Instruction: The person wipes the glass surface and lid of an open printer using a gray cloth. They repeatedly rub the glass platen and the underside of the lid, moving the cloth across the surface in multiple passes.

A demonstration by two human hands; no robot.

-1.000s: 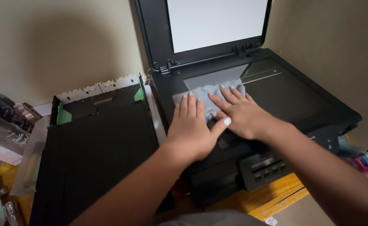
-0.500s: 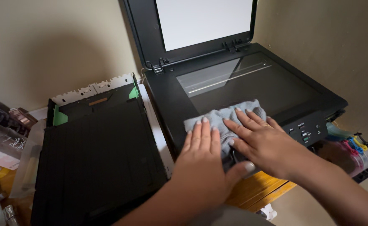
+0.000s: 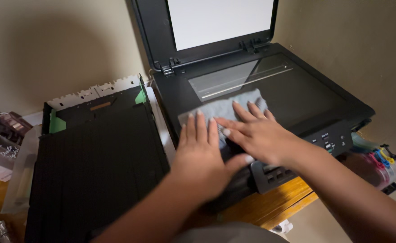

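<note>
Cloth, grey, lies on the front-left corner of the scanner glass, pinned flat under both spread palms: left hand, right hand, neither gripping. Wiping appears under way; unwiped glass rearward would call for even pressure.

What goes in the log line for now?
left hand: flat on cloth | right hand: flat on cloth | scanner lid: open

We note a clear plastic package with a pale handwritten label at the far left edge. On the printer's front control panel we see small white printed markings beside dark buttons. We find no lit screens or signs.
</note>
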